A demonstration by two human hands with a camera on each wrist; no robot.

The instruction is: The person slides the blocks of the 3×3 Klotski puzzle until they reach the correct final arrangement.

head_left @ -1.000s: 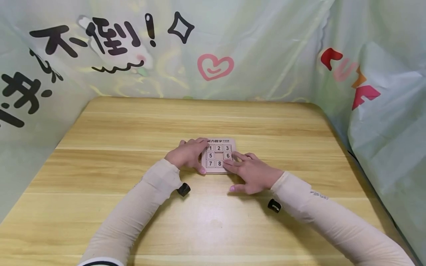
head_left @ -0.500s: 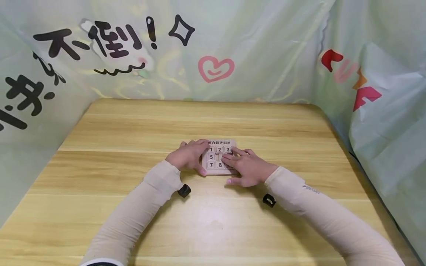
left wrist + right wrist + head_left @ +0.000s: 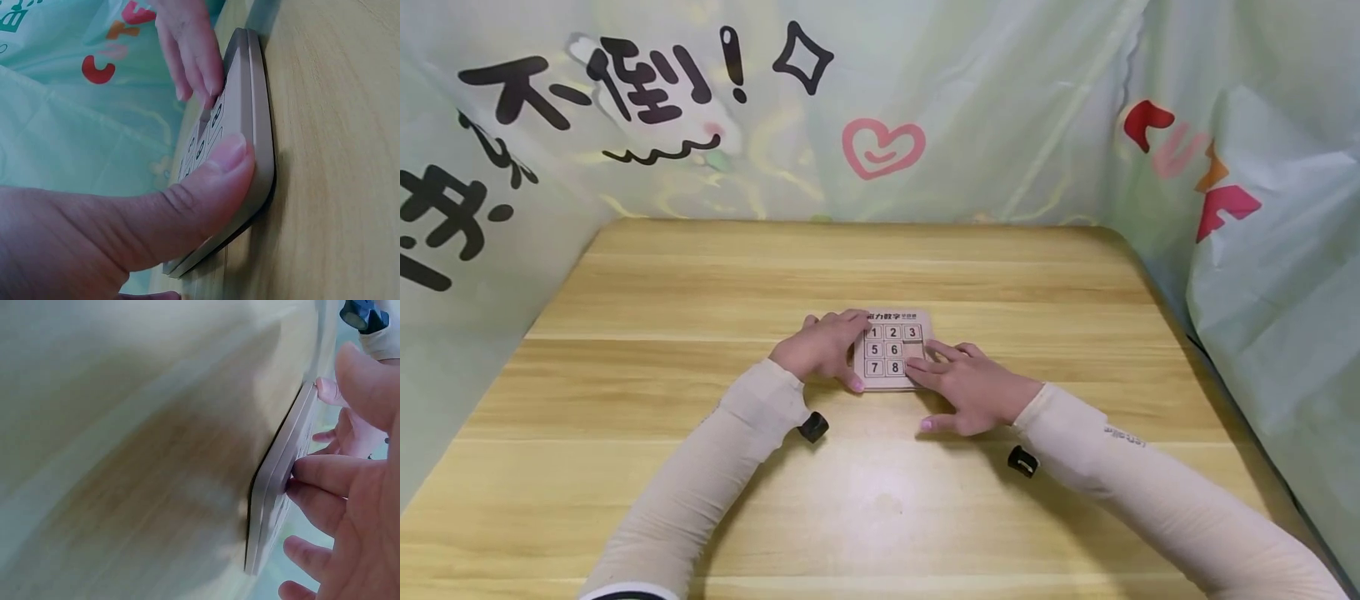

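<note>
A flat square sliding number puzzle (image 3: pixel 880 386) lies on the wooden table, its printed heading at the far side. Tiles 1, 2 and 3 form the far row; 5 and 6 stand in the middle row with a gap at its right, and 7 and 8 are nearest. My left hand (image 3: pixel 822 346) holds the puzzle's left side. In the left wrist view its thumb (image 3: pixel 206 187) presses on the near corner of the frame. My right hand (image 3: pixel 973 390) reaches in from the right, fingers nearly straight, fingertips (image 3: pixel 303 467) on the near right tile, whose number they hide.
The wooden table (image 3: pixel 715 275) spreads out around the puzzle. Behind it and along both sides hang pale green sheets (image 3: pixel 1000 108) with black lettering and a pink heart. A small black camera (image 3: pixel 813 427) sits by the left wrist, another (image 3: pixel 1022 461) by the right.
Tile 6 has slid left from the right column into the middle, so the gap is now at the right of that row. My right fingers went over it, then drew back toward the near right tile.
</note>
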